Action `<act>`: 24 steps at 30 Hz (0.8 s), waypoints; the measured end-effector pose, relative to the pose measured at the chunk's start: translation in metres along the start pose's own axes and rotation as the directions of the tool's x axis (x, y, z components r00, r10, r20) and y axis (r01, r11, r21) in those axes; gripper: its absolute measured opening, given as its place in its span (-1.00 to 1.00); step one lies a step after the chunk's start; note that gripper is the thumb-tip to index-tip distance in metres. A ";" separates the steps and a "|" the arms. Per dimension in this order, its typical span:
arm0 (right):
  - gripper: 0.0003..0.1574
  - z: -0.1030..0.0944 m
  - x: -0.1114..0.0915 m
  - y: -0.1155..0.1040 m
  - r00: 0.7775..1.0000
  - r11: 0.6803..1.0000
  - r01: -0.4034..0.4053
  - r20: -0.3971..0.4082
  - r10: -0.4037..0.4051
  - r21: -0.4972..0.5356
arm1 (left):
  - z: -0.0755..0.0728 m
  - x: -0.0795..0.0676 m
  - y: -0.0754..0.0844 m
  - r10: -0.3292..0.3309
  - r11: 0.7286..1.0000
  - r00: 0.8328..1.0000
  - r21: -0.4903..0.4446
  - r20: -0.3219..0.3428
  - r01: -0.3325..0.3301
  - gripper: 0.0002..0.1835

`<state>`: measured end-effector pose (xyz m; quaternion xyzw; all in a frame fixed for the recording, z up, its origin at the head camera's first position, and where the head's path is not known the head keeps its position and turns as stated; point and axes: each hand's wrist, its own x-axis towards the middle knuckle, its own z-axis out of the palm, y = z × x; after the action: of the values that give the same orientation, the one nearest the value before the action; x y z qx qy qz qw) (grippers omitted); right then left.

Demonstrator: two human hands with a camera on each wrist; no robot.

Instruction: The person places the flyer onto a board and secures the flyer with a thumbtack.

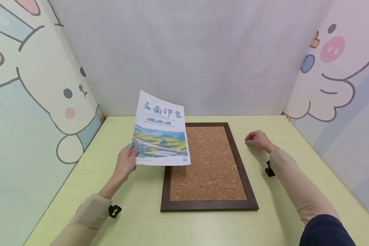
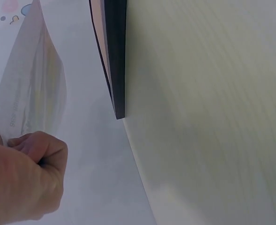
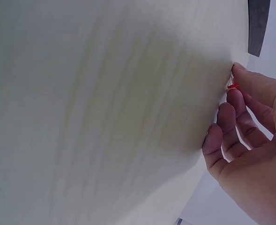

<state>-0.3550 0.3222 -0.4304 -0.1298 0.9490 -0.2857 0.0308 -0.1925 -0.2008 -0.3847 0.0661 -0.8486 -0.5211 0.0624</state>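
My left hand [image 1: 126,160] grips a printed poster [image 1: 160,133] by its lower left edge, thumb on the front. The sheet is raised and overlaps the left part of the cork board [image 1: 209,164] in the head view. In the left wrist view, curled fingers [image 2: 46,152] hold the bottom of the thin, bent sheet [image 2: 30,84]. Right of the board, my right hand [image 1: 259,140] is low over the table. The right wrist view shows its thumb and index finger pinching a small red push pin [image 3: 233,86], partly hidden by the fingertips.
A dark brown wooden frame [image 1: 209,205] borders the cork board, which lies flat on the pale yellow-green table [image 1: 135,218]. A grey-white wall [image 1: 203,61] stands behind, with cartoon-printed panels at left and right.
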 end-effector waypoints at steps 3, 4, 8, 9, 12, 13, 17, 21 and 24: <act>-0.80 -0.001 0.000 -0.002 1.000 1.000 0.003 0.000 -0.003 -0.005 | 0.007 0.000 0.002 0.007 1.000 1.000 -0.022 0.008 -0.007 -0.63; -0.80 -0.001 0.000 -0.002 1.000 1.000 0.005 0.000 -0.005 -0.006 | 0.009 -0.001 0.003 0.006 1.000 1.000 -0.024 0.015 -0.005 -0.63; -0.80 -0.002 0.000 -0.004 1.000 1.000 0.007 0.004 -0.007 -0.003 | 0.017 -0.001 0.007 -0.014 0.999 1.000 -0.034 0.028 0.015 -0.65; -0.80 -0.003 0.000 -0.004 1.000 1.000 0.006 0.006 -0.006 0.000 | 0.019 -0.002 0.007 -0.019 0.999 0.999 -0.036 0.033 0.021 -0.65; -0.79 -0.003 0.000 -0.004 1.000 1.000 0.000 0.013 0.000 0.006 | 0.027 -0.003 0.008 -0.028 0.999 0.998 -0.042 0.048 0.030 -0.65; -0.79 -0.003 0.000 -0.004 1.000 1.000 -0.002 0.014 0.002 0.005 | 0.030 -0.004 0.008 -0.029 0.998 0.998 -0.047 0.053 0.031 -0.65; -0.80 -0.003 -0.001 -0.002 1.000 1.000 -0.006 0.014 0.006 0.004 | 0.041 -0.008 0.007 -0.027 0.998 0.998 -0.054 0.054 0.029 -0.66; -0.81 -0.001 0.000 0.002 1.000 1.000 -0.003 0.013 0.003 0.006 | 0.053 -0.013 0.007 -0.026 0.997 0.998 -0.067 0.049 0.029 -0.68; -0.83 -0.001 0.001 0.005 1.000 1.000 -0.002 0.012 0.001 0.005 | 0.061 -0.016 0.007 -0.022 0.997 0.998 -0.075 0.055 0.026 -0.68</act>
<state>-0.3569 0.3263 -0.4326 -0.1307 0.9482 -0.2873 0.0370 -0.1876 -0.1413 -0.4066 0.0596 -0.8289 -0.5551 0.0356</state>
